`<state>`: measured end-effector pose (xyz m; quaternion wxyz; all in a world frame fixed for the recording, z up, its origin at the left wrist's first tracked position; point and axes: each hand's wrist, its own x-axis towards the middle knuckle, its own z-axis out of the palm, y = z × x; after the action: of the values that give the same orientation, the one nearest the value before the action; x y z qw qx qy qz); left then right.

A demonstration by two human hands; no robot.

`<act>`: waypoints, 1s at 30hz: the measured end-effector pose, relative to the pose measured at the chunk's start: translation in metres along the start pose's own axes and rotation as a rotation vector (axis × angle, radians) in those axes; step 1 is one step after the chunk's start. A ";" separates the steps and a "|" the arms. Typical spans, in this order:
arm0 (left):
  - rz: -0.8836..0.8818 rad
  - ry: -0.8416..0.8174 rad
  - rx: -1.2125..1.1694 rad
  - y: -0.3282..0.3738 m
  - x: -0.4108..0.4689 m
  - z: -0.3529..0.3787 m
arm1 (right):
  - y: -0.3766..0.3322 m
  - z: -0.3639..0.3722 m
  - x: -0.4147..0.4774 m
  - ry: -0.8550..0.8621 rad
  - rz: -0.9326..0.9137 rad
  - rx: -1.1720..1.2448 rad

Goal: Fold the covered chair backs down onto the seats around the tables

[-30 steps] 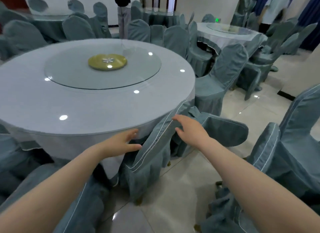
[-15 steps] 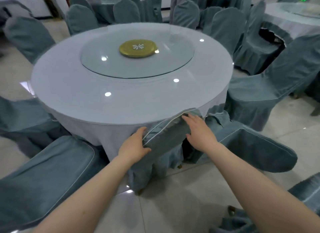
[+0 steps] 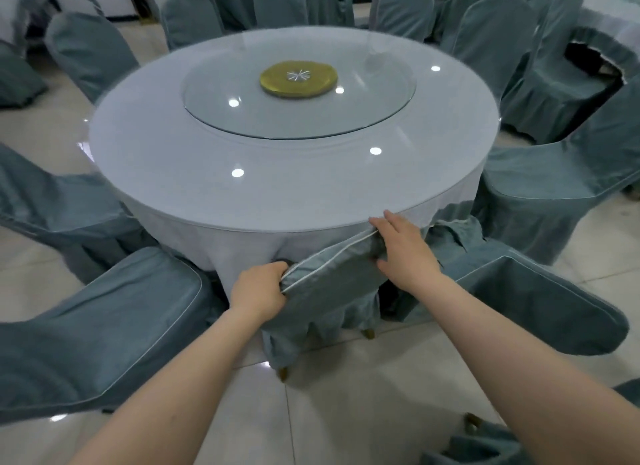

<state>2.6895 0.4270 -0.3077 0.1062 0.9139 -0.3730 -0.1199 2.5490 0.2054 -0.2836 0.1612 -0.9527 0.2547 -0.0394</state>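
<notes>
A chair in a grey-blue cover (image 3: 329, 291) stands right in front of me, tucked under the round white table (image 3: 166, 159). Its back lies folded over towards the table edge, white piping on top. My left hand (image 3: 259, 291) grips the left end of the folded back, fingers curled round the piped edge. My right hand (image 3: 401, 250) lies flat on the right end, fingers stretched to the table rim.
Covered chairs with folded backs lie at the left (image 3: 104, 326) and right (image 3: 536, 298) of mine. Upright covered chairs (image 3: 491, 38) ring the far side. A glass turntable (image 3: 298, 108) with a gold disc sits mid-table. Pale tiled floor (image 3: 346, 412) lies below.
My head has swung left and closer, centring the table. My left hand moved from above the cover to gripping its left edge. The chair back has come lower towards the table edge.
</notes>
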 end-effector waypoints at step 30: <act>0.015 -0.123 0.055 -0.083 -0.105 -0.032 | -0.103 0.028 -0.096 -0.078 -0.093 -0.119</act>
<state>2.6806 0.5626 -0.2857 0.0588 0.9045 -0.3888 -0.1650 2.5184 0.3456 -0.2762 0.1123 -0.9721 0.2058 0.0056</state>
